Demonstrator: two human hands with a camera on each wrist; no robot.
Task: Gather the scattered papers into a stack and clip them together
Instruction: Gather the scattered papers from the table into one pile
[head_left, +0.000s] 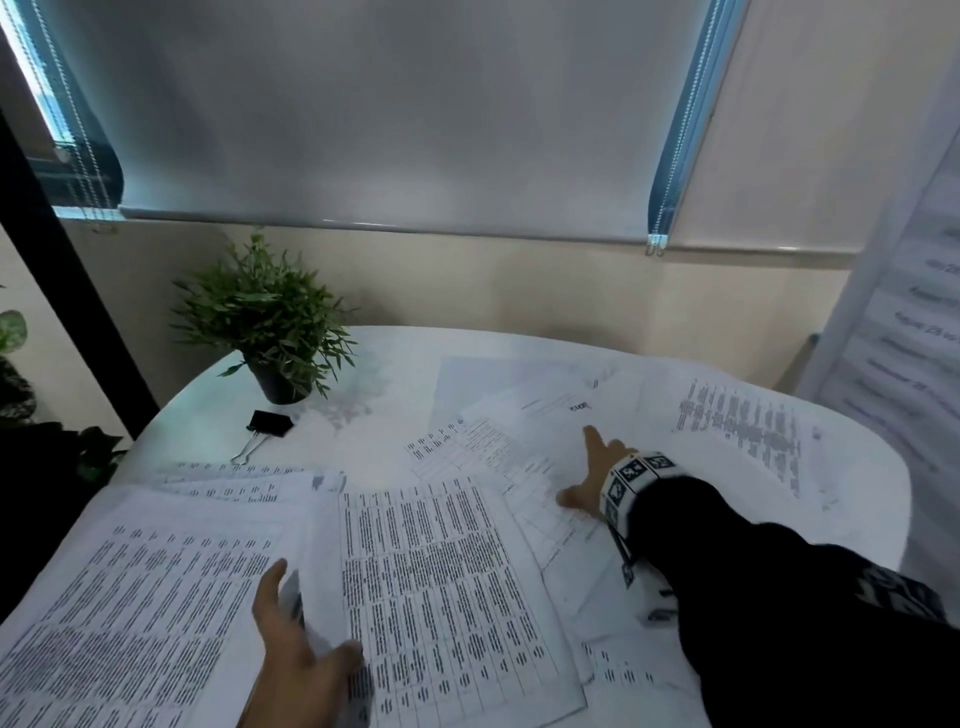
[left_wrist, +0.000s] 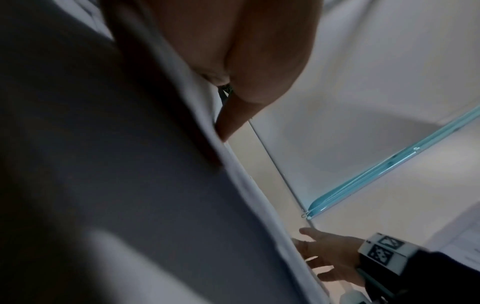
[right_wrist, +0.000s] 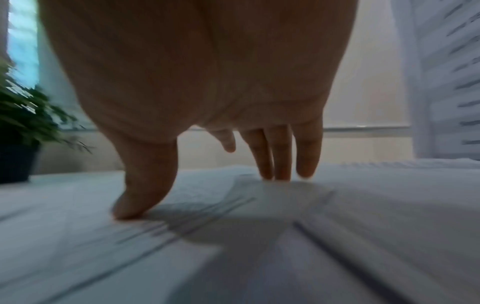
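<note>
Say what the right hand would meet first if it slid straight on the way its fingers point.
Probably only more papers: the right hand lies flat on them, fingers aimed at the table's far edge. Beyond that is the wall, depth unclear.

Office, printed papers (head_left: 447, 582), binder clip (head_left: 268, 423), blinds (head_left: 384, 114)

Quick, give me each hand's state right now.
Left hand: pinching the edge of some papers.
Right hand: open, fingers spread, pressing a sheet on the table.
</note>
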